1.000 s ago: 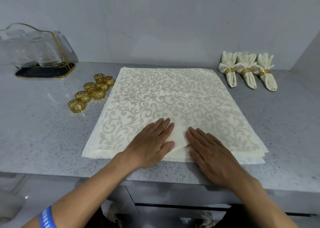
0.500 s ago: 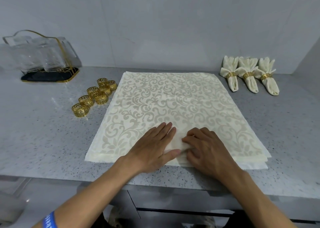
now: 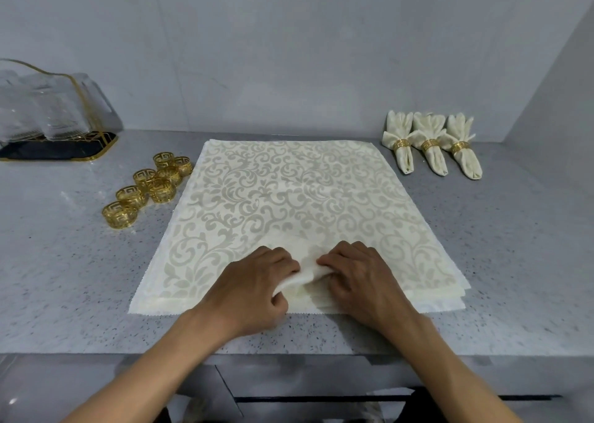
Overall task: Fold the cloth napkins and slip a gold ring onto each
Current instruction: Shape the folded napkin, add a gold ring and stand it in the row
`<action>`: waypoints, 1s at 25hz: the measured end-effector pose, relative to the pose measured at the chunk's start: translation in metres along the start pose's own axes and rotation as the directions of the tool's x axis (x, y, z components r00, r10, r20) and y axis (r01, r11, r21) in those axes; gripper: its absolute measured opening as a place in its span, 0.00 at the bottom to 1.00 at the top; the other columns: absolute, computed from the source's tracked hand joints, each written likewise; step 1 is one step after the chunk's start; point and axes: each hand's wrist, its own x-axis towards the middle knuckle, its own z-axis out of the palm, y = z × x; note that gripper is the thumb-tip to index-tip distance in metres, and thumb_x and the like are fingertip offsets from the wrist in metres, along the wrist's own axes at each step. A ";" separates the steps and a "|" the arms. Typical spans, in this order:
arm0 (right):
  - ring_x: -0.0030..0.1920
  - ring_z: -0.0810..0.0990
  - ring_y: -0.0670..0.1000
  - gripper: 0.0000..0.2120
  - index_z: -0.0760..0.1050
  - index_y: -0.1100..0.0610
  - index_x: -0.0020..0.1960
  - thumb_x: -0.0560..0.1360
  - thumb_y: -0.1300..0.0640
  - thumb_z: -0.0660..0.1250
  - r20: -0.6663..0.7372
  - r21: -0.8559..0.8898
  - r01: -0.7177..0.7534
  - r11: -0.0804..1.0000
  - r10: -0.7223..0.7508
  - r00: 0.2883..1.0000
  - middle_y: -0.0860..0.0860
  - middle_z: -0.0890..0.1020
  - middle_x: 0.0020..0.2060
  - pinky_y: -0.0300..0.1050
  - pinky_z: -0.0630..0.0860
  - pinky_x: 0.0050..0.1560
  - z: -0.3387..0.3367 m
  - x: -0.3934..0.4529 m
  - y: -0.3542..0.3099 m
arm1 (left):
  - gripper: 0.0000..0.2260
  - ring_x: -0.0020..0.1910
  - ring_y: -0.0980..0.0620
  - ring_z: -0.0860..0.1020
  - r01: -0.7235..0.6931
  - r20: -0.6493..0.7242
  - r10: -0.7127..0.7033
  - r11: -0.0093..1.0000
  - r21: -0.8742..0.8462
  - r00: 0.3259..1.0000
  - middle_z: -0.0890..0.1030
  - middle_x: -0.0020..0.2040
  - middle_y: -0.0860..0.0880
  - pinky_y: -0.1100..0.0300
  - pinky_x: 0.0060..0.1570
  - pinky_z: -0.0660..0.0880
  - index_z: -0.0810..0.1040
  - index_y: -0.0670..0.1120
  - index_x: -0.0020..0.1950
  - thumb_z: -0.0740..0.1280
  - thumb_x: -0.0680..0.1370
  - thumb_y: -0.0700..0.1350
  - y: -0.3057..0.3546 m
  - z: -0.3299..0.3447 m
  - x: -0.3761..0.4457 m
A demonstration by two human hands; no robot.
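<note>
A stack of cream napkins (image 3: 289,204) with a grey scroll pattern lies flat in the middle of the counter. Near its front edge my left hand (image 3: 257,290) and my right hand (image 3: 360,281) both pinch the top napkin, bunching a raised fold (image 3: 307,273) of cloth between them. Several gold rings (image 3: 151,186) stand loose on the counter left of the stack. Three folded napkins (image 3: 430,146), each with a gold ring round it, lie side by side at the back right.
The grey speckled counter (image 3: 64,262) ends at a front edge just below my wrists. A black, gold-rimmed tray (image 3: 58,149) with clear glasses stands at the back left. A wall closes the back, another the right side.
Both hands lay flat on the napkin's front part a second ago. Their fingers have since curled and gathered the top cloth up into a fold between them. The head camera tilted up slightly.
</note>
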 end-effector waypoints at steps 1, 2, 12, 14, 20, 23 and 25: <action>0.40 0.73 0.47 0.16 0.81 0.53 0.52 0.72 0.56 0.57 -0.011 0.002 0.008 1.000 -0.008 1.000 0.45 0.79 0.43 0.41 0.66 0.41 0.001 0.000 0.001 | 0.17 0.53 0.60 0.71 0.006 0.011 -0.006 1.000 0.015 1.000 0.74 0.55 0.61 0.58 0.44 0.76 0.75 0.54 0.61 0.64 0.72 0.47 0.001 -0.001 0.001; 0.39 0.72 0.47 0.16 0.81 0.53 0.52 0.72 0.56 0.57 -0.014 0.000 0.011 1.000 -0.011 1.000 0.45 0.79 0.42 0.41 0.66 0.41 0.001 0.001 0.001 | 0.15 0.51 0.60 0.72 0.027 0.002 -0.027 1.000 -0.004 1.000 0.75 0.54 0.61 0.58 0.44 0.76 0.75 0.54 0.59 0.64 0.73 0.46 0.002 -0.003 0.002; 0.40 0.77 0.40 0.05 0.77 0.48 0.47 0.74 0.55 0.72 0.040 0.396 -0.370 0.841 0.386 0.922 0.43 0.81 0.38 0.32 0.70 0.40 -0.013 0.027 0.019 | 0.13 0.42 0.48 0.80 0.509 0.150 -0.534 0.628 -0.589 0.832 0.81 0.49 0.49 0.56 0.40 0.76 0.75 0.55 0.54 0.72 0.74 0.43 -0.024 -0.023 0.049; 0.41 0.79 0.40 0.03 0.80 0.49 0.42 0.75 0.54 0.71 0.030 0.348 -0.389 0.853 0.405 0.914 0.41 0.82 0.36 0.32 0.71 0.40 -0.010 0.022 0.020 | 0.13 0.42 0.46 0.78 0.462 0.057 -0.496 0.753 -0.468 0.866 0.78 0.47 0.47 0.55 0.40 0.75 0.72 0.57 0.54 0.72 0.75 0.45 -0.030 -0.014 0.048; 0.42 0.77 0.53 0.08 0.83 0.53 0.42 0.77 0.56 0.66 -0.212 -0.131 -0.101 0.986 0.072 0.975 0.44 0.85 0.40 0.48 0.69 0.42 -0.005 -0.012 0.022 | 0.07 0.49 0.57 0.75 0.302 -0.081 -0.343 0.898 -0.320 0.936 0.71 0.52 0.57 0.62 0.44 0.70 0.76 0.55 0.51 0.71 0.76 0.47 -0.036 -0.002 0.046; 0.51 0.80 0.58 0.12 0.85 0.54 0.45 0.76 0.54 0.62 -0.189 -0.279 -0.133 0.951 0.081 0.979 0.48 0.86 0.50 0.52 0.70 0.50 -0.006 -0.018 0.013 | 0.02 0.50 0.57 0.71 0.188 -0.135 -0.214 0.966 -0.178 0.968 0.71 0.52 0.58 0.58 0.49 0.73 0.81 0.55 0.48 0.72 0.76 0.49 -0.045 -0.001 0.046; 0.60 0.78 0.62 0.14 0.84 0.59 0.43 0.74 0.54 0.62 -0.172 -0.364 -0.175 0.915 0.119 0.978 0.56 0.84 0.55 0.58 0.71 0.60 -0.005 -0.012 -0.001 | 0.02 0.53 0.56 0.71 0.184 -0.091 -0.212 0.952 -0.246 0.973 0.72 0.51 0.57 0.56 0.55 0.72 0.82 0.55 0.48 0.72 0.76 0.50 -0.047 0.001 0.049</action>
